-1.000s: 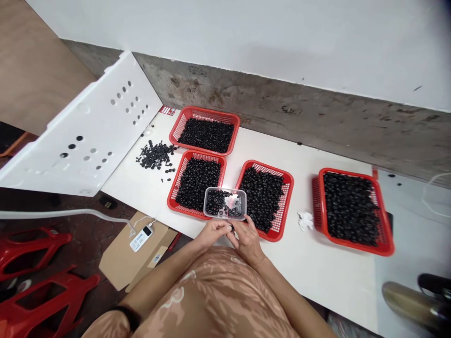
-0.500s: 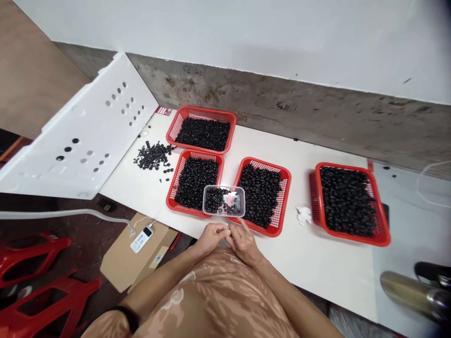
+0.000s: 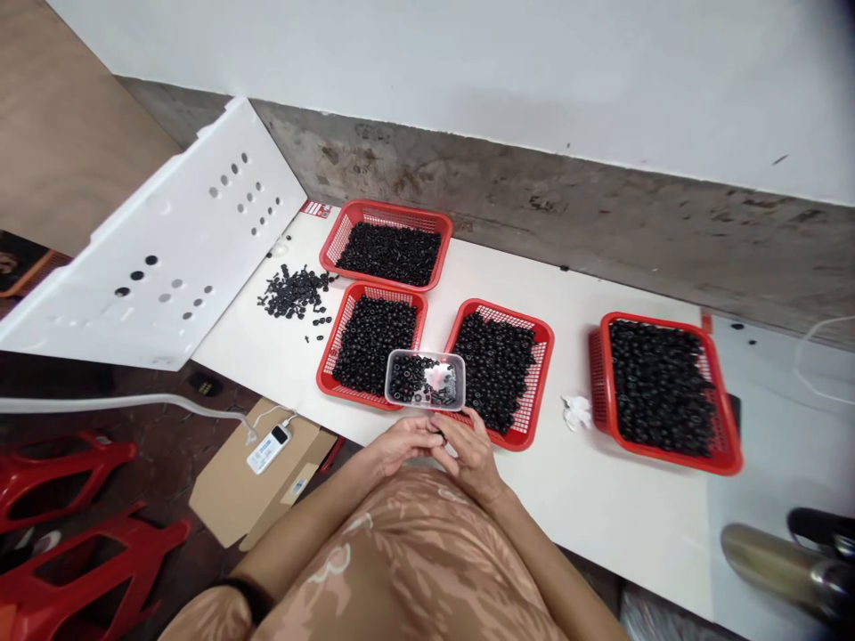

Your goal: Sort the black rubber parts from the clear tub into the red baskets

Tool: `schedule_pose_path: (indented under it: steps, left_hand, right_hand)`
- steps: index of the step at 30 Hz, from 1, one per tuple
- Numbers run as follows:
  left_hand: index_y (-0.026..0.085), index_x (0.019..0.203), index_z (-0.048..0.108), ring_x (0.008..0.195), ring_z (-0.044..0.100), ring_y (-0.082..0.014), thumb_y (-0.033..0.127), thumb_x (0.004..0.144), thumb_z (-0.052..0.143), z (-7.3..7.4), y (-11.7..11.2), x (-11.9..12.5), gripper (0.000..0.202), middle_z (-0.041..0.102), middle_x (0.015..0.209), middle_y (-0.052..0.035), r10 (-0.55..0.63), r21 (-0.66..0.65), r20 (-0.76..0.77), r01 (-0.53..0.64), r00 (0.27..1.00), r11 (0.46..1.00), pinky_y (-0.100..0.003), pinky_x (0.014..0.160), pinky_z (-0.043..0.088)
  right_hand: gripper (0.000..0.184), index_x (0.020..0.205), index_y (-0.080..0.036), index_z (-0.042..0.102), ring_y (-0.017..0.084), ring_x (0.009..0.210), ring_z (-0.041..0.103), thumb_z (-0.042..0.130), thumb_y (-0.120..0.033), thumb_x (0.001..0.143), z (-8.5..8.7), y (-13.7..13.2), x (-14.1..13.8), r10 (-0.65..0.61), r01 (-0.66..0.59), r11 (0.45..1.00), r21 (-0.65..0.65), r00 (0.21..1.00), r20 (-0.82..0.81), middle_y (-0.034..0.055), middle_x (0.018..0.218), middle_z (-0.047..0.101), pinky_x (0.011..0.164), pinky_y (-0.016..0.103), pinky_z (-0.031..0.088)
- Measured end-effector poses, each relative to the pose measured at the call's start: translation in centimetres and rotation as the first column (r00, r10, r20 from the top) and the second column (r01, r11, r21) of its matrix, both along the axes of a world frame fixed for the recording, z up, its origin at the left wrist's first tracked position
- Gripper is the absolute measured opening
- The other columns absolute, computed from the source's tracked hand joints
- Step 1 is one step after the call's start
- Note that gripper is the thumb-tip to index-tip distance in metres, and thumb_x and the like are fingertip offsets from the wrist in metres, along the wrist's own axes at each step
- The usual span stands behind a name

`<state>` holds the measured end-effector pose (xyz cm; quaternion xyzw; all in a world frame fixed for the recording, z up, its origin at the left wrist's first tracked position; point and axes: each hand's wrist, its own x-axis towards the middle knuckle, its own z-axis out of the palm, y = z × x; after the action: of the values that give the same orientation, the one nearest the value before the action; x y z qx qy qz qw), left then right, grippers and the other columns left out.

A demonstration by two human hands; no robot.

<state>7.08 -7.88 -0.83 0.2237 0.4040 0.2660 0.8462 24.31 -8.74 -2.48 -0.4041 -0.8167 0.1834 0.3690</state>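
Left hand [image 3: 404, 443] and right hand [image 3: 472, 454] meet low over the near edge of the white laminate table [image 3: 588, 516], fingers curled and pressed together. A small black rubber piece [image 3: 439, 436] sits pinched where the fingertips meet; its shape is too small to tell. Just ahead of the hands, a transparent rectangular plastic tub [image 3: 425, 380] rests on the rims of two red mesh baskets. It holds black pieces and a pale pink-white scrap.

Four red plastic mesh baskets stand on the table, all heaped with black rubber rings: one at the back [image 3: 387, 208], one at front left [image 3: 325, 374], one at centre [image 3: 551, 356], and one well off to the right [image 3: 655, 319]. A loose scatter of black rubber pieces [image 3: 294, 292] lies directly on the tabletop, left of the back basket. A crumpled white tissue [image 3: 577, 411] sits beside the right basket.

A white perforated plastic board [image 3: 166, 240] leans at the table's left end. Behind runs a stained grey concrete band [image 3: 534, 178] under white-painted wall [image 3: 468, 62]. On the floor: a cardboard box [image 3: 257, 485] topped by a white electronic device [image 3: 267, 450], and red plastic chair frames [image 3: 60, 472].
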Motion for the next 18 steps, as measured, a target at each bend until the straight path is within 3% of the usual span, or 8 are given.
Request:
schedule_pose_path:
  steps: [4, 8, 12, 15, 18]
  left_hand:
    - [0.012, 0.083, 0.069, 0.076, 0.062, -0.0179, 0.043, 0.073, 0.070, 0.6, -0.2, 0.3, 0.032, 0.069, 0.081, -0.0083, -0.020, 0.041, -0.036, 0.022, 0.999, 0.999, -0.029, 0.075, 0.044]
    - [0.011, 0.068, 0.068, 0.063, 0.053, -0.0136, 0.044, 0.072, 0.069, 0.7, -0.3, 0.9, 0.033, 0.064, 0.064, -0.0041, 0.051, 0.151, -0.176, -0.025, 0.983, 0.988, -0.025, 0.065, 0.040]
    - [0.010, 0.069, 0.068, 0.061, 0.051, -0.0124, 0.045, 0.072, 0.068, 0.3, -0.7, 1.6, 0.035, 0.064, 0.063, -0.0033, 0.058, 0.195, -0.251, -0.008, 0.966, 0.981, -0.024, 0.064, 0.038]
    - [0.009, 0.076, 0.068, 0.065, 0.053, -0.0137, 0.043, 0.077, 0.063, -0.1, -0.9, 1.6, 0.034, 0.066, 0.069, -0.0042, 0.022, 0.263, -0.281, 0.055, 0.959, 0.963, -0.024, 0.066, 0.040]
    - [0.011, 0.075, 0.068, 0.072, 0.057, -0.0159, 0.042, 0.085, 0.053, -0.4, -0.1, 0.8, 0.036, 0.066, 0.073, -0.0041, -0.015, 0.409, -0.393, 0.189, 0.919, 0.893, -0.025, 0.070, 0.042]
  right_hand:
    - [0.037, 0.126, -0.016, 0.050, 0.021, 0.092, 0.067, 0.054, -0.019, 0.089, -0.1, 0.0, 0.1, -0.015, 0.015, 1.000, 0.004, 0.999, 0.039, 0.0126, 0.103, 0.070, 0.099, 0.053, 0.038]
    - [0.041, 0.130, -0.013, 0.045, 0.021, 0.091, 0.066, 0.051, -0.018, 0.090, -0.3, -0.1, 0.1, 0.007, -0.007, 1.000, 0.007, 0.995, 0.102, 0.0128, 0.100, 0.069, 0.099, 0.053, 0.041]
    - [0.042, 0.132, -0.010, 0.043, 0.020, 0.089, 0.066, 0.049, -0.016, 0.091, -0.9, -0.4, 0.3, 0.040, -0.045, 0.998, 0.050, 0.994, 0.098, 0.0120, 0.095, 0.069, 0.100, 0.049, 0.044]
    - [0.043, 0.133, -0.011, 0.043, 0.019, 0.089, 0.066, 0.048, -0.015, 0.091, -1.2, -0.6, 0.5, 0.079, -0.084, 0.995, 0.047, 0.992, 0.094, 0.0117, 0.098, 0.069, 0.101, 0.049, 0.044]
    - [0.044, 0.134, -0.015, 0.043, 0.019, 0.091, 0.066, 0.051, -0.017, 0.091, -1.2, -0.4, 1.3, 0.059, -0.060, 0.998, 0.011, 0.995, 0.086, 0.0103, 0.103, 0.069, 0.101, 0.048, 0.043]
